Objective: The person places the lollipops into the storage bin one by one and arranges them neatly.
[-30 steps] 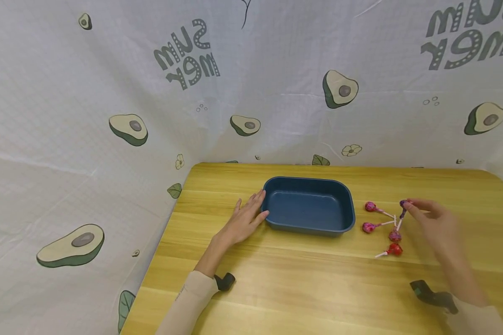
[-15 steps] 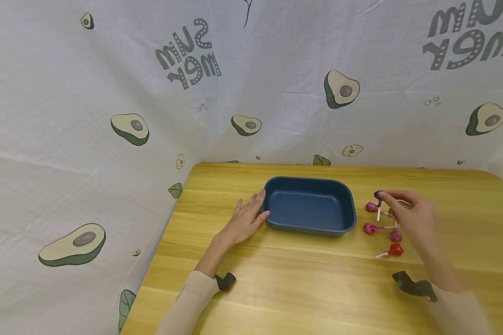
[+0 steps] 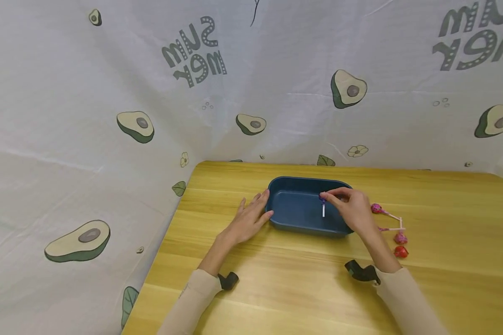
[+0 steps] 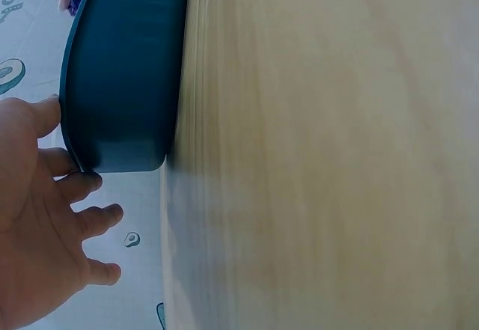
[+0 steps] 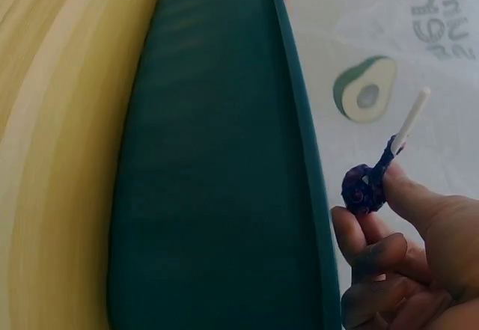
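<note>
My right hand (image 3: 353,209) pinches a purple-wrapped lollipop (image 5: 365,184) by its candy end, over the blue rectangular container (image 3: 302,229). In the head view the white stick points down. My left hand (image 3: 248,218) has its fingers spread, with thumb and fingertips touching the container's left end; the left wrist view shows the thumb and fingers at the rim (image 4: 66,83). To the right of the container lie a pink lollipop (image 3: 376,208), another pink-purple one (image 3: 400,238) and a red one (image 3: 401,252). My right forearm partly hides a further lollipop, whose stick shows.
The wooden table (image 3: 276,284) runs back to a pale curtain (image 3: 293,130) printed with avocados. Black wrist-camera mounts (image 3: 360,271) jut from both sleeves close above the table.
My right hand has carried the purple lollipop leftward from the group on the right to over the container. The left hand stays at the container's left end.
</note>
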### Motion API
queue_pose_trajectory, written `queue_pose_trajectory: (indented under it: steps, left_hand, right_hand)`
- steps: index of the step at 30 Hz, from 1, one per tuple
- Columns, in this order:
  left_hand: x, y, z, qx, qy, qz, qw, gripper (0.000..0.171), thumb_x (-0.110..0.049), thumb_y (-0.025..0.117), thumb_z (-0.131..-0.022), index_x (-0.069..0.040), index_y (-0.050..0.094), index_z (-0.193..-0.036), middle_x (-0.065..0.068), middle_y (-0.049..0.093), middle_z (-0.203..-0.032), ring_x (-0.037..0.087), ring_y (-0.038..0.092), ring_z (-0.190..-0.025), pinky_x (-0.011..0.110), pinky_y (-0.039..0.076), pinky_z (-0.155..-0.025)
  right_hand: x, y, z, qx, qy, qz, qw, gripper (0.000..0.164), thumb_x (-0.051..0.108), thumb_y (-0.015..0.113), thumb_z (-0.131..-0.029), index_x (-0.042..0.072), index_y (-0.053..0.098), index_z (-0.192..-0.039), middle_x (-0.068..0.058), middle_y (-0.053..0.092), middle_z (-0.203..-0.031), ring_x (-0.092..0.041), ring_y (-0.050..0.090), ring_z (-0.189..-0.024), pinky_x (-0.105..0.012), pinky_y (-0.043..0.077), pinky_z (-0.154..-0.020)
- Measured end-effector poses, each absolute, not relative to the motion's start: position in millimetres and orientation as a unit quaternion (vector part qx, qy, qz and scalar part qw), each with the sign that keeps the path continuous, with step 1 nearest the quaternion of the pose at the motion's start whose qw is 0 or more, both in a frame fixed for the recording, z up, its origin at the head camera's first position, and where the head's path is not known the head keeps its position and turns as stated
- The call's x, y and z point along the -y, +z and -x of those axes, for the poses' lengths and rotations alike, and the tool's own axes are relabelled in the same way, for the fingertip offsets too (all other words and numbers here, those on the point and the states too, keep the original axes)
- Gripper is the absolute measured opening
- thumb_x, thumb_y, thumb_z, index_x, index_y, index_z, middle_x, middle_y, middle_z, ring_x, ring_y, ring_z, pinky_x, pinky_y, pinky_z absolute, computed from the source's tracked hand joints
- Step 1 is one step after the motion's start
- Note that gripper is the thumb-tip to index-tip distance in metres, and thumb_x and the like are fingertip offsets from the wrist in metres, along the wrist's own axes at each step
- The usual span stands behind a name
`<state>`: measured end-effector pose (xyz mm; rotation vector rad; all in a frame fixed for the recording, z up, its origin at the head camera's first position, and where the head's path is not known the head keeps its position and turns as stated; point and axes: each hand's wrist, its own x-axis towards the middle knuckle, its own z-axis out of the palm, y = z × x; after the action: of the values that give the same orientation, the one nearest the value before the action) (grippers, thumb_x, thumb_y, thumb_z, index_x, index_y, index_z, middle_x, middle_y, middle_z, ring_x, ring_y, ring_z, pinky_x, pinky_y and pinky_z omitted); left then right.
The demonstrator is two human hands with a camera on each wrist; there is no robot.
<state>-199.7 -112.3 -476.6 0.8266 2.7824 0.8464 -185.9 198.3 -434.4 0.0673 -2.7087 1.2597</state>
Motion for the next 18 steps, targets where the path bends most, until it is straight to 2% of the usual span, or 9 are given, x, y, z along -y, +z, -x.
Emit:
queue_pose_trajectory:
  steps: [5, 7, 9, 15, 18]
  left_hand:
    - [112.0, -477.0, 200.0, -0.921, 0.274, -0.271, 0.057, 0.071, -0.051, 0.032, -0.112, -0.017, 0.004, -0.168, 0.000, 0.012, -0.175, 0.030, 0.016, -0.163, 0.068, 0.003, -0.127]
    - [112.2, -477.1, 200.2, -0.923, 0.271, -0.269, 0.057, 0.071, -0.051, 0.032, -0.112, -0.017, 0.004, -0.168, 0.000, 0.012, -0.175, 0.030, 0.016, -0.163, 0.068, 0.003, -0.127]
    - [112.5, -477.1, 200.2, -0.923, 0.270, -0.267, 0.057, 0.071, -0.051, 0.032, -0.112, -0.017, 0.005, -0.168, 0.001, 0.012, -0.175, 0.031, 0.016, -0.163, 0.067, 0.003, -0.127]
    - [111.4, -476.7, 200.5, -0.924, 0.270, -0.264, 0.059, 0.071, -0.050, 0.033, -0.112, -0.017, 0.006, -0.168, 0.002, 0.014, -0.175, 0.031, 0.017, -0.162, 0.067, 0.003, -0.127]
    - [110.5, -475.9, 200.4, -0.924, 0.267, -0.267, 0.059, 0.070, -0.047, 0.034, -0.113, -0.015, 0.006, -0.168, 0.004, 0.015, -0.175, 0.031, 0.018, -0.162, 0.068, 0.004, -0.127]
  right_hand:
    - [-172.4, -441.4, 193.9, 0.910, 0.404, -0.058, 0.074, 0.028, 0.030, 0.072, -0.098, 0.004, 0.077, -0.109, -0.015, 0.073, -0.085, -0.013, 0.042, -0.051, -0.027, 0.031, -0.048]
    - [-162.4, -443.8, 196.7, 0.913, 0.396, -0.069, 0.071, 0.025, 0.027, 0.073, -0.097, 0.004, 0.077, -0.107, -0.015, 0.077, -0.094, -0.014, 0.045, -0.053, -0.026, 0.033, -0.048]
    - [-152.5, -446.6, 199.6, 0.918, 0.384, -0.076, 0.068, 0.023, 0.025, 0.075, -0.096, 0.003, 0.078, -0.105, -0.015, 0.077, -0.095, -0.015, 0.047, -0.056, -0.026, 0.033, -0.049]
    - [-126.0, -450.8, 203.9, 0.938, 0.332, -0.084, 0.059, 0.025, 0.026, 0.077, -0.094, 0.003, 0.079, -0.101, -0.015, 0.079, -0.095, -0.020, 0.063, -0.066, -0.027, 0.042, -0.051]
    - [-116.3, -451.5, 205.5, 0.945, 0.312, -0.085, 0.051, 0.025, 0.027, 0.077, -0.094, 0.003, 0.078, -0.101, -0.013, 0.077, -0.087, -0.018, 0.060, -0.060, -0.027, 0.041, -0.048]
